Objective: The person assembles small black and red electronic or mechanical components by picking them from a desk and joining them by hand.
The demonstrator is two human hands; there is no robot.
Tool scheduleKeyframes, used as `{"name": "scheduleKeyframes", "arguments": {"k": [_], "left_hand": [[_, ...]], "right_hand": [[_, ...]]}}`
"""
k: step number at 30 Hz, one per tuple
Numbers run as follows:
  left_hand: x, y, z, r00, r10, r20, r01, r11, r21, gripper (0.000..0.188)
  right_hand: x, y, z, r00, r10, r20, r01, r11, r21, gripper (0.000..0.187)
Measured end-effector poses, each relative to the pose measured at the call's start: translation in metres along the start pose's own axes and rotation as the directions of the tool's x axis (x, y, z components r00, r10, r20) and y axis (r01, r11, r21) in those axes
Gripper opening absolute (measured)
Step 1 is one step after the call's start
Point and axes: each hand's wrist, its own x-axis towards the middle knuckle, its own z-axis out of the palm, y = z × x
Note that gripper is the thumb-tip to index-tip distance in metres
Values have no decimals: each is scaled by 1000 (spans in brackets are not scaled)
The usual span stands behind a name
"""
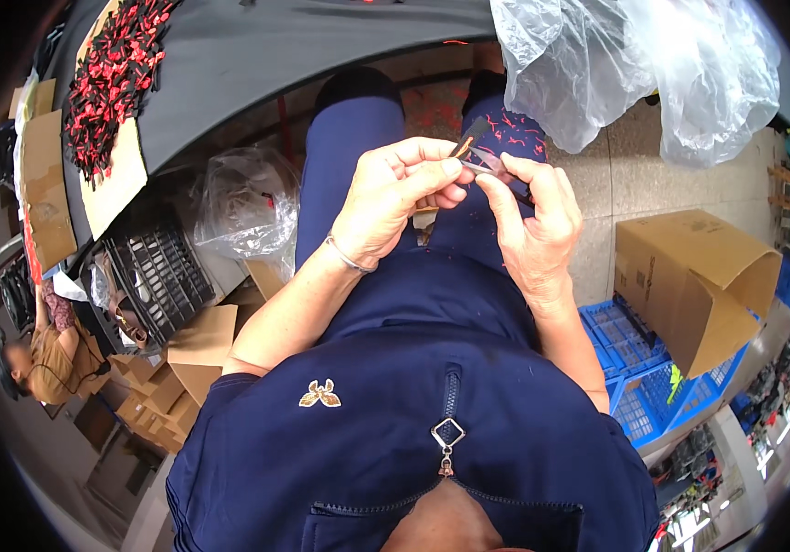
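Note:
Above my lap, my left hand pinches a small black strip-like piece between thumb and fingers. My right hand is closed around a small pair of thread snips. Their metal blades lie against or very close to the black piece, at my left fingertips. Whether the blades touch it I cannot tell. Part of the snips is hidden behind my right fingers. Red thread scraps are scattered over my right trouser leg.
A heap of small black and red pieces lies on cardboard at the dark table's left. Clear plastic bags hang at right and sit lower left. A cardboard box rests on a blue crate. Another person is far left.

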Motion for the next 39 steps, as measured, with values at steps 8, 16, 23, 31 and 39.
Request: {"name": "scheduleKeyframes", "arguments": {"k": [8, 16, 23, 31, 39], "left_hand": [[0, -2, -1, 1000, -21, 19, 21, 1000, 18, 22], [1, -2, -5, 999, -38, 36, 38, 999, -1, 23], [2, -6, -6, 998, -37, 55, 39, 999, -35, 24], [-1, -2, -11, 1000, -19, -16, 19, 1000, 20, 24], [-24, 0, -108, 596, 800, 71, -147, 22, 989, 17]], "right_hand": [[3, 10, 6, 998, -35, -57, 31, 998, -57, 24], [2, 12, 9, 998, -20, -59, 18, 999, -31, 23], [3, 14, 10, 999, -22, -45, 20, 999, -44, 19], [-1, 21, 21, 944, 329, 36, -318, 872, 373, 13], [-8, 38, 18, 889, 444, 114, -451, 800, 397, 13]]}}
